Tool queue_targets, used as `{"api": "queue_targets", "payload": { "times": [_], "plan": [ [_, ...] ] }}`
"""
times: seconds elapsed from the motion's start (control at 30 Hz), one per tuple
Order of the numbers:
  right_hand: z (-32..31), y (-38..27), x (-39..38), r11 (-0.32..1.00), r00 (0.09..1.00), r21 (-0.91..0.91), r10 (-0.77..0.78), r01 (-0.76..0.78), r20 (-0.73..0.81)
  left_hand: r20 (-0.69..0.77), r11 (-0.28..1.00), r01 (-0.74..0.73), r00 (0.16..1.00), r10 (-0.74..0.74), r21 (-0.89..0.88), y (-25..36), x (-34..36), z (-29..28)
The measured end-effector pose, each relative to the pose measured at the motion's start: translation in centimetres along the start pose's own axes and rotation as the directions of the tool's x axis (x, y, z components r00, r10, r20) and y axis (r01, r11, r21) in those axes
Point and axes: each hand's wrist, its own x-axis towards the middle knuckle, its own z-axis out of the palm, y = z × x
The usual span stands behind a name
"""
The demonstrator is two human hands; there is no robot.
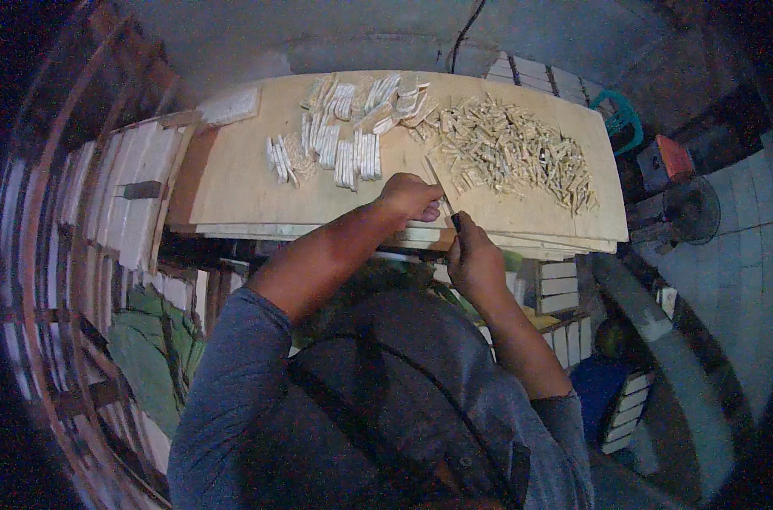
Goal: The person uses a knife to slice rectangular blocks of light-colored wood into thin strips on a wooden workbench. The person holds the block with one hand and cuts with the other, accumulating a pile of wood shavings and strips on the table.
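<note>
My left hand point(412, 198) is closed in a fist just above the near part of the wooden tabletop point(233, 191). What it grips is too small to make out. Beside it, my right hand point(478, 265) wraps round the dark handle of a thin, knife-like tool point(447, 204), whose narrow length slants up and left past my left fingers. Beyond my right hand spreads a heap of small pale wooden pieces point(509, 149). Ahead of my left hand lie several white and tan strip-like bundles point(344, 127), set in loose rows.
Stacked pale boards point(135, 187) stand left of the table, with green cloth point(152, 340) below. To the right are a teal plastic chair point(620, 119), a red-topped box point(673, 157) and a round fan point(690, 211). White stacked blocks point(559, 289) sit below the table's near edge.
</note>
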Motion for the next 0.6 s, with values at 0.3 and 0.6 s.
{"api": "queue_targets", "payload": {
  "times": [0.3, 0.6],
  "plan": [
    [-0.2, -0.5, -1.2, 0.998, 0.997, 0.005, 0.056, -0.057, 0.049, -0.018, 1.000, -0.007, 1.000, 0.007, -0.028, -0.5, 1.2, 0.1],
    [-0.3, 0.3, -1.6, 0.998, 0.994, -0.039, 0.048, -0.044, 0.102, 0.061, 0.999, -0.020, 0.998, 0.023, -0.039, -1.9, 3.1, -0.7]
  ]
}}
